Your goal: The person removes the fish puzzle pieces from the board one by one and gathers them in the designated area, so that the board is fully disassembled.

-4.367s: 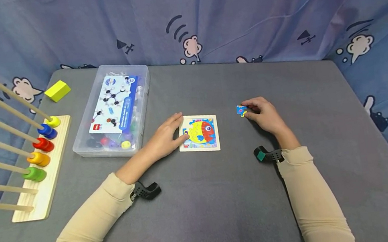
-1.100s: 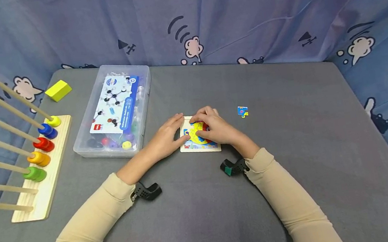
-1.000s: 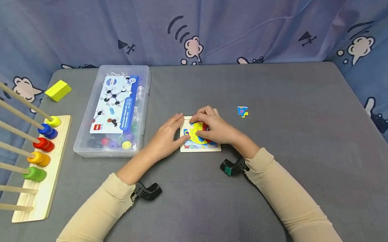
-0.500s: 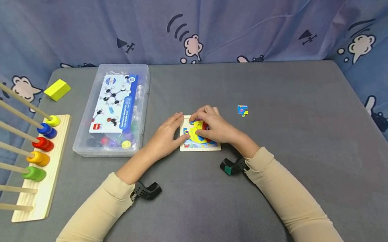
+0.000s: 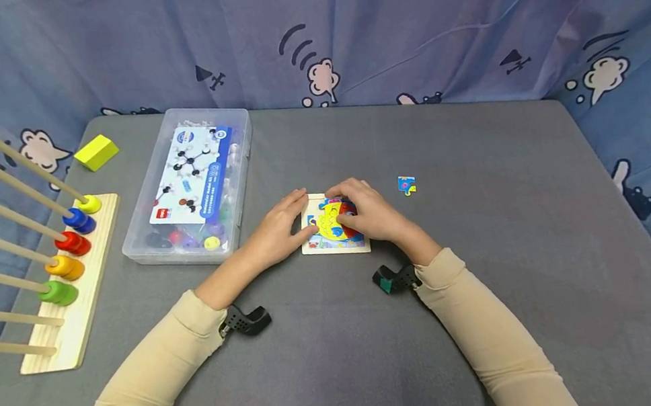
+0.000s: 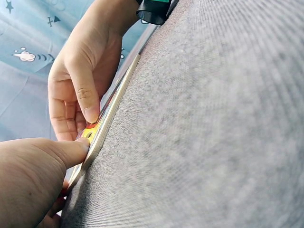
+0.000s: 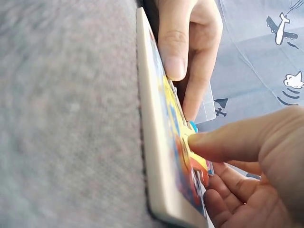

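Observation:
A small wooden-framed jigsaw puzzle [image 5: 336, 251] with a yellow and red fish lies flat on the table. My left hand [image 5: 276, 233] holds its left side, thumb on the face and fingers along the edge. Over the puzzle's upper right, my right hand [image 5: 377, 213] has thumb and fingertips at the fish's red part. In the right wrist view those fingers pinch a yellow and orange puzzle piece [image 7: 201, 166], tilted up from the board; they partly hide it. A loose blue and yellow puzzle piece [image 5: 406, 185] lies on the table right of the puzzle.
A clear plastic box [image 5: 139, 254] of molecular model parts stands left of the puzzle. Further left is a wooden peg stand [image 5: 82, 331] with coloured rings. A yellow block [image 5: 96, 152] sits behind it. A patterned curtain [image 5: 432, 27] hangs along the table's back edge.
My right hand has let go of the blue piece on the table and moved left onto the puzzle. In the last half second its fingers have shifted slightly right. My left hand stays put.

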A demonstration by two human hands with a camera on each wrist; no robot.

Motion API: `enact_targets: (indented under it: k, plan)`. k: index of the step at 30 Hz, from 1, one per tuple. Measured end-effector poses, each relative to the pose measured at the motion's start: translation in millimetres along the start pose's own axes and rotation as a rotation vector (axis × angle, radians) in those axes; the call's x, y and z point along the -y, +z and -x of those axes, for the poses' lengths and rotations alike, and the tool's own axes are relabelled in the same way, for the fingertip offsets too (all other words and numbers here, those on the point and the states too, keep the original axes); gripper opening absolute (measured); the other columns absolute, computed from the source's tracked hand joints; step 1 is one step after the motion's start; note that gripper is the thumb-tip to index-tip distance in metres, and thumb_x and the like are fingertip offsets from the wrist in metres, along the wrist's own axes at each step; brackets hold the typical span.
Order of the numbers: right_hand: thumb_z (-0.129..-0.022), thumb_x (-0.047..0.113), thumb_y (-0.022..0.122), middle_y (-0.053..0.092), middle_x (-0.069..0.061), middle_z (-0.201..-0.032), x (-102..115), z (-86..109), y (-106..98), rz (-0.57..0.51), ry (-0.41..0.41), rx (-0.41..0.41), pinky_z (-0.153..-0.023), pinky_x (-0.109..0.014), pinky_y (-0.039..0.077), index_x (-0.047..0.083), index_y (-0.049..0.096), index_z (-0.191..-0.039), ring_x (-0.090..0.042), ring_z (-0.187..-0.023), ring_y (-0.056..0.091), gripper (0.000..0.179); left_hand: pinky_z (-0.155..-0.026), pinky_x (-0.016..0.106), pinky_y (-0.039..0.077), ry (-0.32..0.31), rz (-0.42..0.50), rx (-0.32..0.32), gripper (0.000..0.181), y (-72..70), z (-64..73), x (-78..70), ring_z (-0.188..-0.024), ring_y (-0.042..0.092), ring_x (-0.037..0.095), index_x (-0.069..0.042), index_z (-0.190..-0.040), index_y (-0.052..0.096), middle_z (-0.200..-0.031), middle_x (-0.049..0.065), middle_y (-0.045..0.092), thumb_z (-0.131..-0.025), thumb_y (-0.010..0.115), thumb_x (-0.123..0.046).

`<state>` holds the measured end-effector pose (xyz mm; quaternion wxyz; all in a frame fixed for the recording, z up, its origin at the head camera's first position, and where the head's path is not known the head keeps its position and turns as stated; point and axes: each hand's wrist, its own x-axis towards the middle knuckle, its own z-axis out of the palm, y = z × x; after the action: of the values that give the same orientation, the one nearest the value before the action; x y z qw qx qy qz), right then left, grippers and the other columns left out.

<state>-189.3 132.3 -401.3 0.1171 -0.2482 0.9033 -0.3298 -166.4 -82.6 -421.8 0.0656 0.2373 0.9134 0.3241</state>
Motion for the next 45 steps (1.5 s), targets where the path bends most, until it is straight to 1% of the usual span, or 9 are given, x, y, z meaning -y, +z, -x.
enact_targets:
  k: [5, 11, 15, 19, 25, 32, 37, 42, 45]
  plan:
    - [-0.087, 0.003, 0.063, 0.052, -0.015, -0.127, -1.7, 0.9, -1.0, -0.018, -0.009, -0.005, -0.098, -0.047, 0.039, 0.004, 0.057, -0.126, -0.030, -0.113, 0.045, 0.040, -0.117, 0.043, 0.026, 0.004, -0.004, -0.004, 0.064, 0.2, 0.5, 0.8, -0.142, 0.027, 0.030, 0.005, -0.142, 0.037, -0.152, 0.017, 0.032, -0.093, 0.061, -0.027]
    - [-0.087, 0.004, 0.064, 0.057, -0.014, -0.123, -3.9, -0.4, -3.3, -0.032, -0.023, -0.036, -0.094, -0.044, 0.045, 0.004, 0.061, -0.126, -0.027, -0.109, 0.052, 0.040, -0.117, 0.044, 0.025, 0.006, -0.003, -0.004, 0.065, -1.4, 0.6, -0.7, -0.143, 0.025, 0.030, 0.005, -0.143, 0.036, -0.152, 0.018, 0.031, -0.093, 0.061, -0.028]
    - [-0.087, 0.005, 0.065, 0.059, -0.013, -0.121, -4.7, -1.2, -3.6, -0.024, -0.020, -0.056, -0.092, -0.042, 0.047, 0.004, 0.062, -0.125, -0.026, -0.108, 0.055, 0.039, -0.117, 0.043, 0.024, 0.000, 0.004, 0.005, 0.065, -2.9, 0.2, -1.8, -0.143, 0.024, 0.029, 0.004, -0.144, 0.035, -0.153, 0.017, 0.030, -0.093, 0.061, -0.028]
    - [-0.087, 0.005, 0.065, 0.060, -0.012, -0.120, -5.3, -1.6, -2.7, -0.020, -0.012, -0.069, -0.091, -0.040, 0.047, 0.004, 0.063, -0.125, -0.025, -0.106, 0.055, 0.038, -0.117, 0.044, 0.025, 0.000, 0.006, 0.011, 0.066, -3.4, 0.0, -1.6, -0.144, 0.024, 0.029, 0.004, -0.144, 0.035, -0.153, 0.017, 0.030, -0.093, 0.060, -0.028]
    - [-0.087, 0.006, 0.066, 0.057, -0.012, -0.118, -3.3, -2.0, -2.0, -0.036, 0.010, -0.062, -0.088, -0.037, 0.046, 0.005, 0.063, -0.125, -0.024, -0.104, 0.053, 0.039, -0.118, 0.043, 0.024, 0.001, 0.001, 0.005, 0.065, -3.5, 0.5, -1.4, -0.143, 0.025, 0.030, 0.005, -0.143, 0.036, -0.153, 0.017, 0.031, -0.093, 0.061, -0.028]
    - [-0.087, 0.007, 0.066, 0.060, -0.013, -0.115, -4.2, -1.8, -1.6, -0.019, -0.025, -0.081, -0.087, -0.040, 0.047, 0.004, 0.063, -0.123, -0.025, -0.100, 0.053, 0.036, -0.117, 0.043, 0.024, 0.003, -0.004, -0.004, 0.064, -2.7, 1.0, -0.4, -0.143, 0.026, 0.030, 0.006, -0.143, 0.037, -0.152, 0.018, 0.032, -0.093, 0.061, -0.027]
    - [-0.088, 0.007, 0.065, 0.058, -0.012, -0.113, -4.7, -1.4, -4.2, -0.022, -0.005, -0.075, -0.087, -0.040, 0.048, 0.005, 0.063, -0.123, -0.026, -0.098, 0.053, 0.035, -0.118, 0.043, 0.024, -0.001, -0.005, 0.000, 0.064, -2.2, 1.2, -0.1, -0.143, 0.026, 0.030, 0.005, -0.143, 0.037, -0.152, 0.017, 0.031, -0.093, 0.061, -0.027]
    - [-0.087, 0.007, 0.065, 0.056, -0.011, -0.111, -5.1, -0.7, -12.7, -0.030, 0.029, -0.048, -0.085, -0.039, 0.046, 0.007, 0.063, -0.123, -0.026, -0.096, 0.052, 0.036, -0.118, 0.042, 0.024, -0.004, -0.003, 0.004, 0.065, -1.6, 0.1, -0.2, -0.143, 0.025, 0.029, 0.005, -0.143, 0.036, -0.153, 0.016, 0.031, -0.093, 0.061, -0.028]
    - [-0.087, 0.006, 0.065, 0.055, -0.011, -0.113, -7.0, 0.9, -19.0, -0.027, 0.044, -0.027, -0.087, -0.040, 0.046, 0.007, 0.063, -0.123, -0.026, -0.098, 0.051, 0.036, -0.118, 0.042, 0.024, -0.006, -0.003, 0.008, 0.065, -1.3, -0.2, -0.5, -0.143, 0.025, 0.029, 0.005, -0.143, 0.036, -0.153, 0.016, 0.031, -0.093, 0.061, -0.028]
